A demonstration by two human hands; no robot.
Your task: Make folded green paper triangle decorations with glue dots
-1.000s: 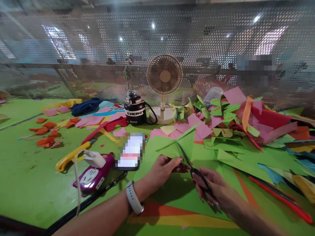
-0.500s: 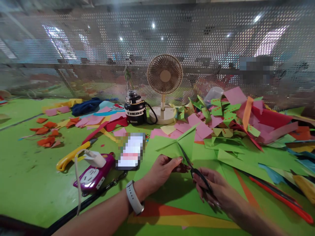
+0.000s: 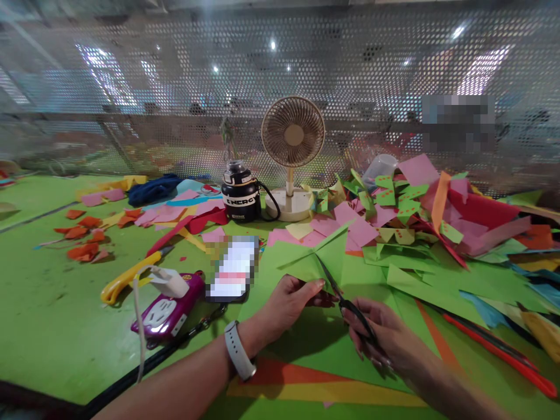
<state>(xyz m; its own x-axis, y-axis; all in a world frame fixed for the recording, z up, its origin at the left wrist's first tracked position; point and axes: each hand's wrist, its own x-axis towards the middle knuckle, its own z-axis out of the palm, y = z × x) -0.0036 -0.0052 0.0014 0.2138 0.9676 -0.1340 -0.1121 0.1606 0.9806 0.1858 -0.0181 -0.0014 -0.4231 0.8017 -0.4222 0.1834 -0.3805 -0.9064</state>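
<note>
A sheet of green paper (image 3: 293,259) is pinched at its near edge by my left hand (image 3: 295,300), thumb on top. My right hand (image 3: 378,335) grips black-handled scissors (image 3: 333,282), whose blades point away from me across the green paper. Part of the fingers of both hands is hidden under the paper and the handles. More green sheets (image 3: 306,344) lie flat below my hands, over orange (image 3: 284,371) and yellow paper (image 3: 315,392).
Left of my hands are a phone (image 3: 234,268), a purple power strip (image 3: 168,312) with a white plug, and a yellow-handled cutter (image 3: 126,279). Behind stand a black bottle (image 3: 240,195) and a fan (image 3: 293,134). Coloured scraps (image 3: 356,224) pile up at right, near a red-edged tool (image 3: 503,350).
</note>
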